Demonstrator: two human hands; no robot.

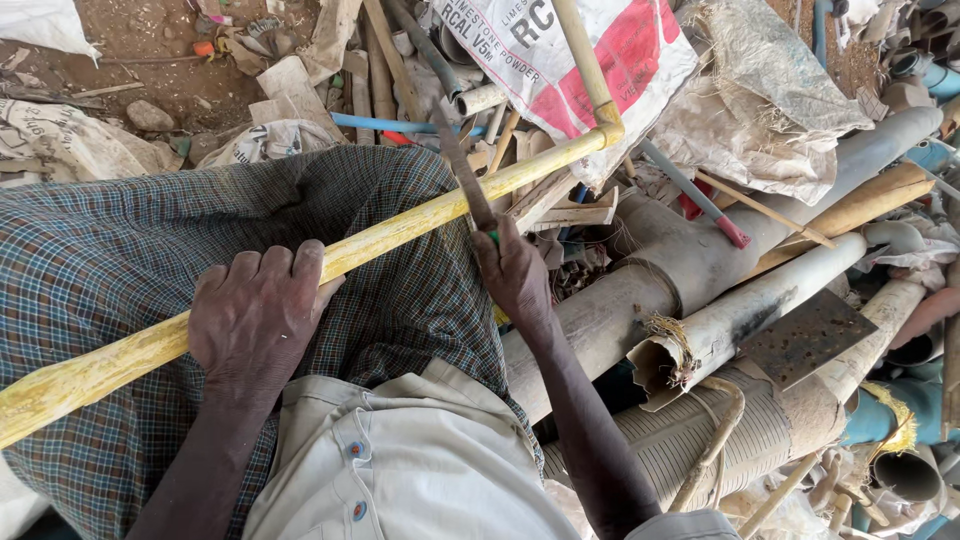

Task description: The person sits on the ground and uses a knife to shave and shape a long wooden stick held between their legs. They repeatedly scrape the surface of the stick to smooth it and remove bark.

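2 hands: 1 yellow pipe, 1 saw blade.

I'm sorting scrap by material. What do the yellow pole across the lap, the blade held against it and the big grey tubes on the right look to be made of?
Yellow pole: likely bamboo, with a ringed node and a patchy, scraped yellow skin. Blade in the right hand: dull dark metal, possibly rusty; handle hidden. Grey tubes: probably plastic pipe, matte and dusty, one with a torn thin-walled end. The left hand grips the pole.
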